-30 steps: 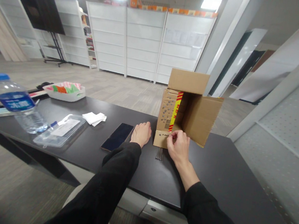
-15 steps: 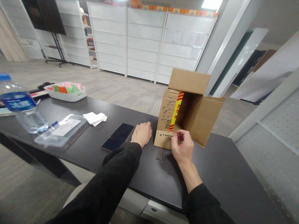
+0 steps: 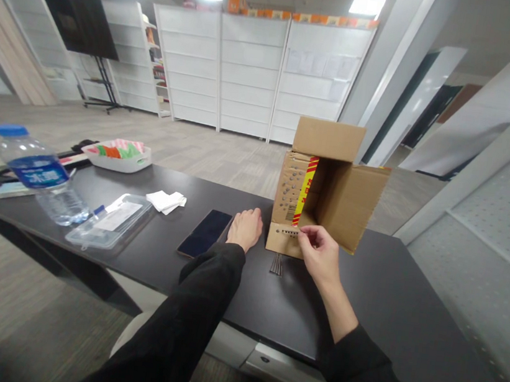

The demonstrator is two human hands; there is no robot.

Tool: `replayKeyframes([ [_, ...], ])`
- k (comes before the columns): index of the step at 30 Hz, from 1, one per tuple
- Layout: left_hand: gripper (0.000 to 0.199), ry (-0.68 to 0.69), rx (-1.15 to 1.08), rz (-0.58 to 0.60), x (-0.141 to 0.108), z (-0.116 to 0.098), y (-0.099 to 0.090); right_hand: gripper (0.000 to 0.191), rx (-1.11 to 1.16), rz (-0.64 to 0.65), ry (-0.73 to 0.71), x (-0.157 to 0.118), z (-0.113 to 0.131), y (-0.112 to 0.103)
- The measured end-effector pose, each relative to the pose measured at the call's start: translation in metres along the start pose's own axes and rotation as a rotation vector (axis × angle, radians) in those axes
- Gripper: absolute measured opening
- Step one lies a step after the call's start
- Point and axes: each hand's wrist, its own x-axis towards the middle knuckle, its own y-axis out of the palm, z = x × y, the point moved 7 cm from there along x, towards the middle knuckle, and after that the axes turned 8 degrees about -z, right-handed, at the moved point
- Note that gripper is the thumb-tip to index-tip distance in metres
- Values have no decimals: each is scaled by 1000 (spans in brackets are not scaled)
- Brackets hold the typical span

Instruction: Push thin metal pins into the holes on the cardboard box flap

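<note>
The cardboard box (image 3: 285, 189) stood on the dark table (image 3: 390, 303), in front of the person and somewhat to the right, its long axis upright and its open side facing back toward the person. Its top flap (image 3: 328, 139) stuck up above the opening, its right flap (image 3: 351, 207) swung outward to the right, and its lower flap (image 3: 280, 242) hung down at the front with a row of small dark dots running across it. The right hand (image 3: 321, 250) was at the right end of that row, thumb and index fingertips in a narrow pinch; whether they met or held anything could not be told. The left hand (image 3: 245, 228) rested palm down on the table, fingers bent, between the phone (image 3: 205, 233) and the box; its grip could not be made out. Just below the lower flap lay a few loose nails (image 3: 277, 265), their long axes running from the box toward the person, near ends slightly fanned. The phone lay flat, its long axis slanting away to the right.
</note>
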Motion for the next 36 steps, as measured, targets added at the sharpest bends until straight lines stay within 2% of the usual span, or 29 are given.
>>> replayKeyframes([
  [6,26,11,3,-4,0,-1,0,29,10,66,51,-2,-5,-1],
  [10,24,22,5,-21,0,0,1,29,-59,139,38,-9,-3,-7],
  [14,24,23,4,-28,1,1,2,23,-150,203,-69,-23,7,-12],
  [18,24,9,0,-9,0,1,2,14,-244,301,-237,-43,19,-12],
  [21,23,3,-4,3,0,0,1,13,-258,371,-303,-56,23,-10],
  [36,24,16,-7,-10,0,0,2,10,-290,508,-342,-69,19,-1],
])
